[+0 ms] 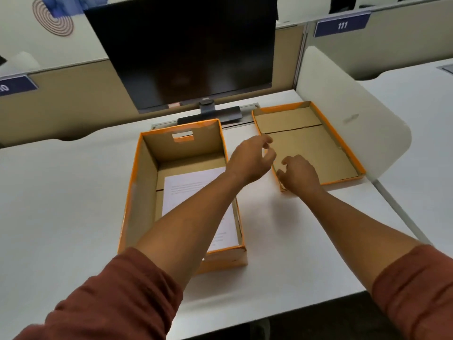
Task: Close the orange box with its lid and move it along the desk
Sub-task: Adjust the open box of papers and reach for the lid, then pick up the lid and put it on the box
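Under our open, empty left hand point(250, 163) and right hand point(300, 177) lies the upturned lid point(316, 143) — a one-sided grab could tilt it against the orange box point(144, 192).

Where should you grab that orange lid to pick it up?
Probably by its two long side walls, one hand each. The lid lies upside down, open side up, so its thin raised rim is easy to pinch from above. The right hand is already at the near corner; the left hand hovers by the left wall.
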The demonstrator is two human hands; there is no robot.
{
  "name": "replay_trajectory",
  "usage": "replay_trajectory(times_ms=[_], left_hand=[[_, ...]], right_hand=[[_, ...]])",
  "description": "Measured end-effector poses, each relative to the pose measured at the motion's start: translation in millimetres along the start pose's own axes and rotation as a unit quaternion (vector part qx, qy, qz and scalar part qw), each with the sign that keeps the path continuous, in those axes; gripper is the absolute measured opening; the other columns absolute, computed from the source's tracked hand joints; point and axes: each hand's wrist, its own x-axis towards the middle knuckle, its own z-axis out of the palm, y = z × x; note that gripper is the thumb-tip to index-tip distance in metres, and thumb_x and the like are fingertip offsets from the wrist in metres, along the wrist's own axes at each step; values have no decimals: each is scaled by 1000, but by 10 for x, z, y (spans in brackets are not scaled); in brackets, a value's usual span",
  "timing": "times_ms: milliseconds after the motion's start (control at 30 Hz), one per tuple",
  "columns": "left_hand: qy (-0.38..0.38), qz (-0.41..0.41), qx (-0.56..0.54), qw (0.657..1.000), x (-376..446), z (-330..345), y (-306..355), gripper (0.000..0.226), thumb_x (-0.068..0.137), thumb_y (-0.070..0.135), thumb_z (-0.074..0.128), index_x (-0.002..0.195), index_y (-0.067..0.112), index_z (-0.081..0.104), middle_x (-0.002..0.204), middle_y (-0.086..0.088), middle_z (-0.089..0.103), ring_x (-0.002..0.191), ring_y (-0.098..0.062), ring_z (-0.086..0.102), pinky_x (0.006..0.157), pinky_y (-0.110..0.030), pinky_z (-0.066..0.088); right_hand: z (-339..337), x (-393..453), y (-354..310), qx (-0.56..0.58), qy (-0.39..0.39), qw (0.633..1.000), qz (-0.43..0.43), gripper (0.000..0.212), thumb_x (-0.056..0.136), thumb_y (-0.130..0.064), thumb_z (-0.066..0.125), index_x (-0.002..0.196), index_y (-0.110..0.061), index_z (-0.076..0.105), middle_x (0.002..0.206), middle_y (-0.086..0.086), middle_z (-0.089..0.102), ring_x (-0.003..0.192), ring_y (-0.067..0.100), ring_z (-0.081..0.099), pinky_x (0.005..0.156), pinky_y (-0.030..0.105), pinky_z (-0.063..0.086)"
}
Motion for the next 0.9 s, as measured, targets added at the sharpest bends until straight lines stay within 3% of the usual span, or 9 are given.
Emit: replay_trajectory(times_ms=[167, 300, 433, 567, 767, 833, 900], left_hand=[[-107, -60, -11, 992, 240, 348, 109, 41, 92, 32, 54, 129, 15, 57, 123, -5, 66, 108, -22, 61, 89, -34, 51], [-129, -108, -14, 986, 331, 398, 14, 41, 92, 28, 53, 128, 12, 58, 123, -8, 66, 110, -23, 60, 90, -32, 48], [-151, -157, -37, 975, 374, 377, -64, 40, 93, 27, 52, 129, 12, 58, 125, -9, 64, 112, -25, 59, 96, -38, 49], [-155, -185, -72, 968, 366, 356, -76, 44, 93, 30, 52, 133, 11, 54, 133, -9, 59, 119, -24, 55, 99, -37, 46], [-160, -258, -180, 936, 259, 302, -22, 62, 95, 38, 49, 147, 8, 35, 153, -10, 40, 135, -28, 43, 108, -39, 38], [-149, -284, -215, 922, 238, 257, 0, 62, 94, 39, 46, 145, 5, 37, 149, -14, 43, 132, -31, 47, 109, -44, 40], [-124, -299, -252, 912, 207, 192, -15, 48, 95, 37, 44, 128, 2, 51, 129, -17, 54, 122, -32, 54, 104, -47, 45]], right_hand=[[256, 44, 120, -45, -32, 998, 0, 35, 89, -34, 58, 111, -7, 63, 104, 16, 61, 95, 35, 62, 79, 45, 53], [354, 29, 96, -37, -25, 999, -13, 27, 90, -31, 55, 101, -9, 65, 96, 14, 61, 85, 36, 62, 70, 39, 49], [365, -22, 86, -58, -30, 998, -25, 17, 90, -22, 54, 89, -6, 60, 91, 13, 55, 77, 37, 59, 59, 35, 39], [279, -119, 61, -36, 42, 998, -39, 7, 87, -5, 49, 84, 0, 54, 90, 16, 52, 68, 38, 52, 53, 36, 28], [60, -295, -89, -35, 117, 989, -87, 1, 83, -1, 53, 83, 0, 51, 86, 16, 49, 59, 39, 47, 47, 34, 25], [13, -389, -157, -27, 143, 984, -101, 3, 82, 0, 54, 81, 0, 52, 84, 17, 50, 57, 38, 46, 46, 33, 23], [-50, -470, -218, -18, 172, 978, -117, 4, 82, -1, 55, 80, -1, 52, 83, 17, 50, 56, 36, 45, 47, 32, 23]])
